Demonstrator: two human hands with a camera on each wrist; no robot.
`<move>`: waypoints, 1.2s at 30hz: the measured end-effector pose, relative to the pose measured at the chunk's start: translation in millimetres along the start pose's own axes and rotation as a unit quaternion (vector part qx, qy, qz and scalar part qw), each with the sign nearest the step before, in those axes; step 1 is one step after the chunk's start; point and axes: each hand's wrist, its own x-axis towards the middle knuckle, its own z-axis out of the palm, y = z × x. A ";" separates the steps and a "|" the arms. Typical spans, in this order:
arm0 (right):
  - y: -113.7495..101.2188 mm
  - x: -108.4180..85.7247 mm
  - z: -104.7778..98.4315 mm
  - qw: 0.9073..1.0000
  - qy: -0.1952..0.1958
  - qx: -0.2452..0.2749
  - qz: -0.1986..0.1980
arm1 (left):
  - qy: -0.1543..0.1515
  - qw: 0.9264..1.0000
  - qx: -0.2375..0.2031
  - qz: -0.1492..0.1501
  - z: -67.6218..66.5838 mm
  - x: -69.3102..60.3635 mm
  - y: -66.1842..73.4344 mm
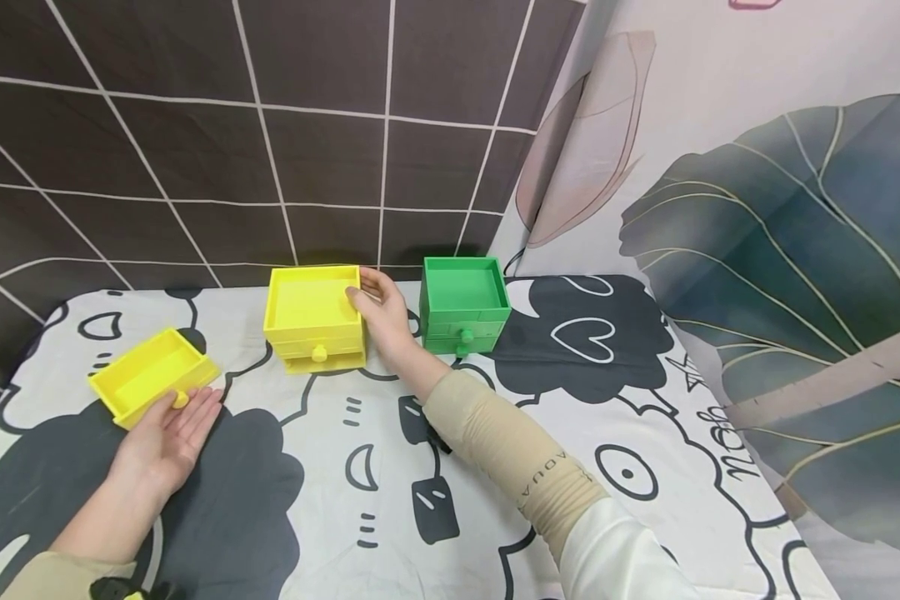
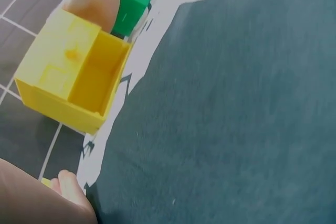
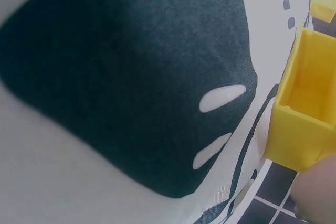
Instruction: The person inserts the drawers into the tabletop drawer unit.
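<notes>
A yellow mini drawer cabinet (image 1: 313,298) with a tray-like top stands at the back of the cloth. Its lower slot is an empty opening (image 2: 100,74), seen in the left wrist view. My right hand (image 1: 386,312) grips the cabinet's right side, thumb over the top rim and fingers along the outside. The pulled-out yellow drawer (image 1: 150,372) lies at the left, turned at an angle. By its round knob (image 1: 182,400) is my left hand (image 1: 167,446), palm up, fingers straight and thumb beside the knob; whether they touch is unclear.
A green drawer cabinet (image 1: 465,300) of the same kind stands right of the yellow one. A dark gridded cloth wall (image 1: 315,150) rises close behind. A leaf-patterned curtain (image 1: 780,250) hangs at the right. The printed cloth (image 1: 330,517) covers the surface.
</notes>
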 end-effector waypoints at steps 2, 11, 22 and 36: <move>0.0 -0.5 0.2 1.000 -0.002 0.001 -0.002 | 0.002 1.000 0.006 -0.004 -0.3 -2.4 -1.8; -2.0 -2.4 -0.8 1.000 -0.011 -0.001 -0.004 | 0.039 0.998 0.040 -0.022 0.5 -11.0 -17.6; -1.0 -1.2 -1.2 1.000 -0.012 0.000 0.000 | 0.061 0.990 0.122 -0.035 3.4 -20.9 -48.3; -2.2 -2.2 -1.1 1.000 -0.014 -0.001 -0.008 | 0.030 0.964 0.265 -0.014 0.4 -32.0 -92.9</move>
